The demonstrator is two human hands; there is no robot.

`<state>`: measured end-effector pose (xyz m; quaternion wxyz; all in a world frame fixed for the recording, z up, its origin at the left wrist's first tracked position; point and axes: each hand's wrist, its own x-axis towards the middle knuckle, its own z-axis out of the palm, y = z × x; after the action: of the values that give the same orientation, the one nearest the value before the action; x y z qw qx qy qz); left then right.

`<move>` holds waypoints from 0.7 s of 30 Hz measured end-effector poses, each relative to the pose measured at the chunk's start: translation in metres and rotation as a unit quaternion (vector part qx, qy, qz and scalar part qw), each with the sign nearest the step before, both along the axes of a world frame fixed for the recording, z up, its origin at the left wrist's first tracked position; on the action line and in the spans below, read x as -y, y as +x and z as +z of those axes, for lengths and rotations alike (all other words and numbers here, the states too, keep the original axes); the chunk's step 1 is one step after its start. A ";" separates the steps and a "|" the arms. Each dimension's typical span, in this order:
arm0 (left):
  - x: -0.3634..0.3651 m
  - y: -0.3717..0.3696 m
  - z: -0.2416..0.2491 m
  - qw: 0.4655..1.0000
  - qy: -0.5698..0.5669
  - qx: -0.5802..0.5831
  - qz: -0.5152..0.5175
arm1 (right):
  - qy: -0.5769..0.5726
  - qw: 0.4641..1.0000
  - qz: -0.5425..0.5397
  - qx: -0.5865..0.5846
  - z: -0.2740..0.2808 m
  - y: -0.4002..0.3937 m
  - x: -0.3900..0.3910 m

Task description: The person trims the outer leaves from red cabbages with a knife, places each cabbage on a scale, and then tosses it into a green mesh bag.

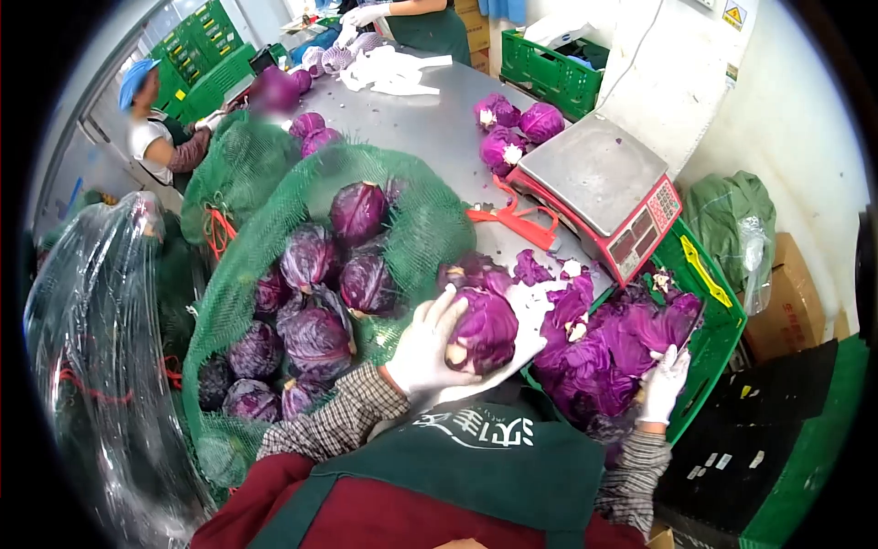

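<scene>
Cabbage (pixel 489 331) is being clasped by the left hand (pixel 426 348) beside the mesh sack (pixel 434 215), trimming seemingly in hand, the right hand (pixel 665 380) at loose leaves (pixel 594 361), its grip indiscernible, steady support apparently needed next!

One scale (pixel 594 169), three cabbages (pixel 541 122) beside it, one cabbage (pixel 485 331) in the left hand (pixel 430 346), at least nine cabbages within one open net (pixel 428 197), two co-workers (pixel 155 142), one warning sign (pixel 733 14), one yellow handle (pixel 705 272)
</scene>
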<state>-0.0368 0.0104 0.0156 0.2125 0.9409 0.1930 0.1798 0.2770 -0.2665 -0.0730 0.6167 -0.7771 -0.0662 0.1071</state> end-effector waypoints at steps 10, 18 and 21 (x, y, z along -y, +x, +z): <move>0.018 0.036 0.016 0.995 0.048 -0.090 0.008 | 0.037 0.935 0.335 0.112 0.067 -0.135 -0.135; 0.016 0.015 0.003 0.997 0.066 -0.039 -0.011 | -0.102 0.945 0.194 0.242 0.043 -0.096 -0.130; 0.009 -0.002 -0.011 0.998 0.057 0.008 -0.037 | -0.120 0.960 0.079 0.241 0.000 -0.037 -0.081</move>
<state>-0.0393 0.0017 0.0047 0.1666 0.9565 0.1458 0.1899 0.2403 -0.1855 -0.0725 0.4743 -0.8403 -0.2610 -0.0279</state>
